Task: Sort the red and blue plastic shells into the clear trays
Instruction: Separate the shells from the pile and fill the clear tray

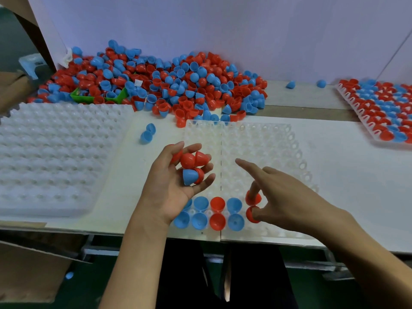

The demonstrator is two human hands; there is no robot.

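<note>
On the white surface (334, 175) a clear tray (256, 152) lies at the near edge, in front of the person. Its two nearest rows hold shells with their open sides up: five blue shells (235, 221) plainly show, a sixth is partly hidden behind the left hand, and two red shells (217, 220) sit in one column between them.

The left hand (176, 181) hovers over the tray's near left corner, palm up, its grip curled round a small bunch: one blue shell (190, 176) and about three red ones (188, 160).

The right hand (285, 195) is at the tray's near edge. Its thumb and one finger each press into a red shell (252, 214), two in all, just right of the filled column; the forefinger points away, straight.

A large heap of loose shells (156, 85), too many to count, lies along the far edge against a pale wall (223, 23). A green bin (98, 98) is half buried in it.

A stack of empty trays (49, 157) sits at the left edge. One filled tray (383, 110) lies at the far right. Two blue shells (147, 133) lie loose between stack and tray, and two more (321, 83) near the far edge.

Cardboard (26, 275) shows at lower left.
</note>
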